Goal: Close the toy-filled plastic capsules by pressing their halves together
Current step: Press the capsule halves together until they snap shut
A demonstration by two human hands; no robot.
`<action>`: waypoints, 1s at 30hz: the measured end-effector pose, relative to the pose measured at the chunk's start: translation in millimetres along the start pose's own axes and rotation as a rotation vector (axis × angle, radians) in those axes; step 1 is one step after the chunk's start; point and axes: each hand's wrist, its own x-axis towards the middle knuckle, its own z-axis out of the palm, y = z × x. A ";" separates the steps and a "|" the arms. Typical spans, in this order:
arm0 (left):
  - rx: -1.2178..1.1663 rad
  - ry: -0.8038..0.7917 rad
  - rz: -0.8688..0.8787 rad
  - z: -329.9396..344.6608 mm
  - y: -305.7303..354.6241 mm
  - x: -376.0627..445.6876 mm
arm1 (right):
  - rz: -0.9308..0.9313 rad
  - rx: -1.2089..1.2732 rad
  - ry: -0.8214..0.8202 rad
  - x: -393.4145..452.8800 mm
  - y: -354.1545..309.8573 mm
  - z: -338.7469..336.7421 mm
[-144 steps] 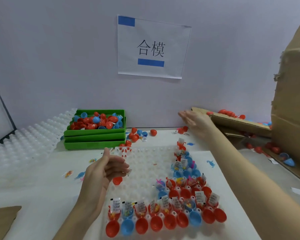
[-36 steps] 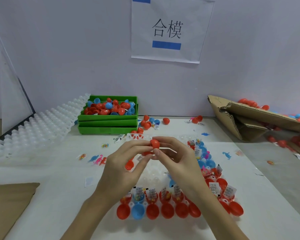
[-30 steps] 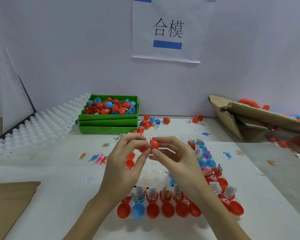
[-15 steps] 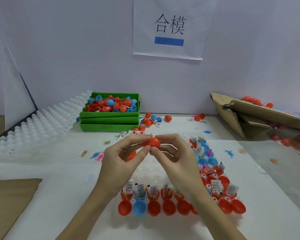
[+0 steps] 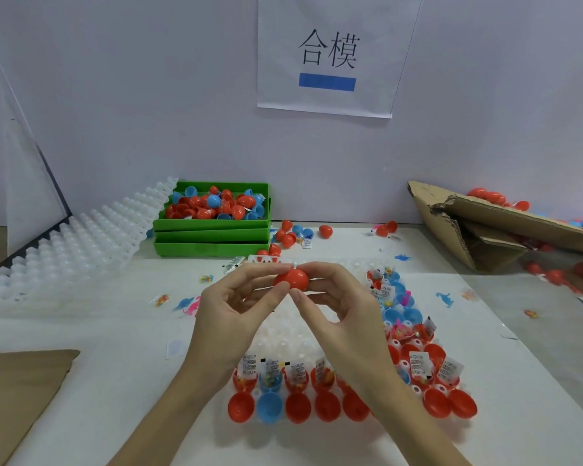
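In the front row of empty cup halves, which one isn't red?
The blue half, second from the left in the front row of the clear tray. The other halves showing in that row, like its left neighbour, are red.

Factory packing bench (capsule trays [image 5: 212,242], wall sign [image 5: 330,58]).

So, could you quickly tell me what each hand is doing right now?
Left hand: pinching the red capsule.
Right hand: pinching the same capsule.
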 end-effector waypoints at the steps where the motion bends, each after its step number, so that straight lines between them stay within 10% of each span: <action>1: -0.011 0.006 -0.010 -0.1 -0.9 0.1 | -0.020 -0.016 -0.003 0.4 -0.3 -0.3; 24: 0.084 0.049 0.056 19.2 -3.2 -14.1 | -0.408 -0.465 0.034 -1.0 6.4 4.0; 30: 0.309 -0.011 0.154 8.7 -2.1 -8.0 | 0.232 0.467 -0.190 1.7 -0.4 -1.8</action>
